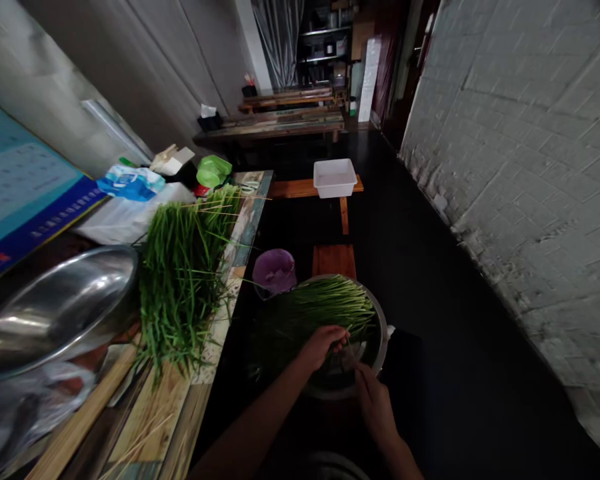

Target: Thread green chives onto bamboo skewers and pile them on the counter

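A bundle of long green chive stalks point(325, 310) is laid across a round metal basin point(384, 328) set low beside the wooden counter point(155, 413). Its near ends are gripped by the curled left hand point(325, 343). The right hand point(375, 400) is held just beside, fingers drawn together; whether anything is pinched cannot be told. A heap of green chives point(183, 280) is piled on the counter beside a big steel bowl point(55, 313)
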Action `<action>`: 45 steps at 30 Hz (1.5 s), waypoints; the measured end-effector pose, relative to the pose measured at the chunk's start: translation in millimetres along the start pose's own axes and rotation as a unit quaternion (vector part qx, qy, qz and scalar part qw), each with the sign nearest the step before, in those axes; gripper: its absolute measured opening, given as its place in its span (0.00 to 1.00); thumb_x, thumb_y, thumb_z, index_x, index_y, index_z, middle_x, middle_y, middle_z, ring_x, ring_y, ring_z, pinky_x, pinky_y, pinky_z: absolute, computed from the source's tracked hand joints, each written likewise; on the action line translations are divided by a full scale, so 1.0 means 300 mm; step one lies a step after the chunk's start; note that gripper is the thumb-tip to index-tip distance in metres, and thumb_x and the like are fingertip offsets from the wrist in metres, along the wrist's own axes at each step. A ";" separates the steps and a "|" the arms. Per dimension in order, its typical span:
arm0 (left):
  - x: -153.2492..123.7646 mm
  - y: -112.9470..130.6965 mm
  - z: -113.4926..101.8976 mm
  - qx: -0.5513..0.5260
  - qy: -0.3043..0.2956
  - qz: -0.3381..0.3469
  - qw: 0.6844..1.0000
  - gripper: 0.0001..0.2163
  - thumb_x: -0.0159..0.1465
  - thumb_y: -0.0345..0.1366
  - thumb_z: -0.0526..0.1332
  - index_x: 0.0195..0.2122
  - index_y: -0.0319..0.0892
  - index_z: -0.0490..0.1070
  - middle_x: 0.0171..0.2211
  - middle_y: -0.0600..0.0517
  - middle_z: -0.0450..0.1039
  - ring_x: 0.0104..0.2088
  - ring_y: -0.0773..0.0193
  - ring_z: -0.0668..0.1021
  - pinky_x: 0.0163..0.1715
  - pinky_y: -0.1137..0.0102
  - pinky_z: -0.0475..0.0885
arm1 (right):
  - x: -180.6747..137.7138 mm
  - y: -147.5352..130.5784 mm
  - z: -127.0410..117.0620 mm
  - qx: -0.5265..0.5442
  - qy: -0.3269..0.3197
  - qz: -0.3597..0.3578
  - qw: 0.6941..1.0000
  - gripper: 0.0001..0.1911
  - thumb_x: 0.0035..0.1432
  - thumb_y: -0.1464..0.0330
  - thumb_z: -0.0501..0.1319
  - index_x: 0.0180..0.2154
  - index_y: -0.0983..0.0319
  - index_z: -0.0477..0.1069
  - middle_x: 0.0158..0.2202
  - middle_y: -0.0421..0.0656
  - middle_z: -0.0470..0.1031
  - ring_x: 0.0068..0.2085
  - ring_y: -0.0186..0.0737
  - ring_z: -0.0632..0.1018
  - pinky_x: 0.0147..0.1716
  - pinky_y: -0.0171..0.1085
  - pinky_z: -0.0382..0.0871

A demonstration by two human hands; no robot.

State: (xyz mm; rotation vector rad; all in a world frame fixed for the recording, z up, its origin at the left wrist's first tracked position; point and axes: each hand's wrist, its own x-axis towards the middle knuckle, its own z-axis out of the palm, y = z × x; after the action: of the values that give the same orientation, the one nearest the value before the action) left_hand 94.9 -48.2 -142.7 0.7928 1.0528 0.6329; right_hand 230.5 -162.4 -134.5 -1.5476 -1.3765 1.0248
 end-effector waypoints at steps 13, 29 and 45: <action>0.002 -0.015 0.001 0.013 0.008 -0.014 1.000 0.18 0.47 0.47 0.66 0.29 0.35 0.75 0.22 0.54 0.67 0.22 0.72 0.66 0.23 0.75 0.56 | -0.014 0.030 0.023 0.016 0.000 0.019 1.000 0.19 0.64 0.59 0.47 0.41 0.63 0.71 0.36 0.47 0.79 0.33 0.39 0.80 0.31 0.29 0.71; 0.281 -0.044 -0.011 0.498 0.139 0.210 0.830 0.06 0.58 0.31 0.59 0.34 0.42 0.74 0.35 0.50 0.71 0.41 0.61 0.70 0.46 0.65 0.63 | 0.070 0.208 0.076 0.049 0.125 0.127 0.983 0.24 0.58 0.51 0.48 0.26 0.62 0.71 0.18 0.40 0.69 0.20 0.35 0.70 0.20 0.31 0.63; 0.208 -0.057 -0.034 0.180 -0.011 0.015 0.984 0.15 0.55 0.42 0.60 0.40 0.38 0.69 0.29 0.53 0.72 0.22 0.72 0.69 0.23 0.76 0.61 | 0.039 0.159 0.042 0.048 0.069 0.088 0.993 0.21 0.61 0.55 0.49 0.34 0.64 0.71 0.23 0.40 0.71 0.22 0.34 0.70 0.22 0.29 0.63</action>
State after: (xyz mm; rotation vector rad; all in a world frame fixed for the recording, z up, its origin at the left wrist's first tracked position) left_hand 109.9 -6.6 -191.2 1.1285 1.1525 0.4620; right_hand 236.0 -153.9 -184.3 -1.6575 -1.0957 1.0516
